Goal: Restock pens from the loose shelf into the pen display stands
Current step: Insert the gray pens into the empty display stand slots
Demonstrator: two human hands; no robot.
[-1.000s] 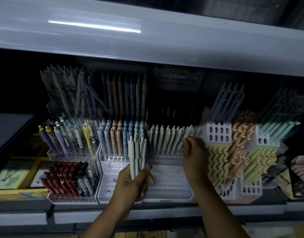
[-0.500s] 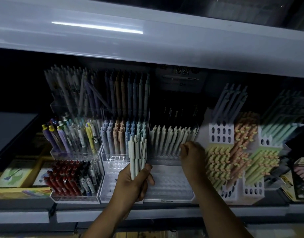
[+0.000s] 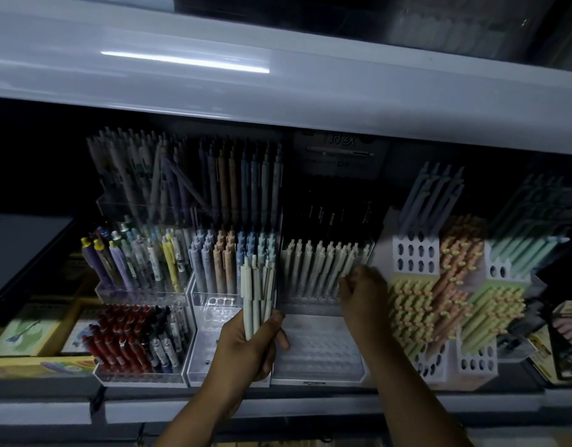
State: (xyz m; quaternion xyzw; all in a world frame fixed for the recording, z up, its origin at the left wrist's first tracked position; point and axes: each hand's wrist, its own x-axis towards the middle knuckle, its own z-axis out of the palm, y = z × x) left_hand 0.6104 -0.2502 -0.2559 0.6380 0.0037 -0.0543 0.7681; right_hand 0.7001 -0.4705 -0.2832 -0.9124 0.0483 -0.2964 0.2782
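My left hand [image 3: 249, 346] grips a bundle of pale green and cream pens [image 3: 257, 295], held upright in front of the clear stepped display stand [image 3: 317, 350]. A row of cream pens [image 3: 317, 262] stands in that stand's upper tier, and its lower tier shows bare holes. My right hand [image 3: 365, 295] is at the right end of this row, its fingers curled and pinching a cream pen low on its barrel. The hand is blurred, so the pen's tip and its slot are hidden.
A white shelf board [image 3: 278, 91] hangs low overhead. Clear stands hold blue and peach pens [image 3: 226, 262], mixed coloured pens [image 3: 142, 262] and red pens [image 3: 117, 340]. White honeycomb stands [image 3: 413, 253] with orange, yellow and green pens fill the right. Flat boxes [image 3: 29, 330] lie at the left.
My right hand has slid down and slightly left along the right end of the cream pen row. My left hand keeps the bundle in the same place.
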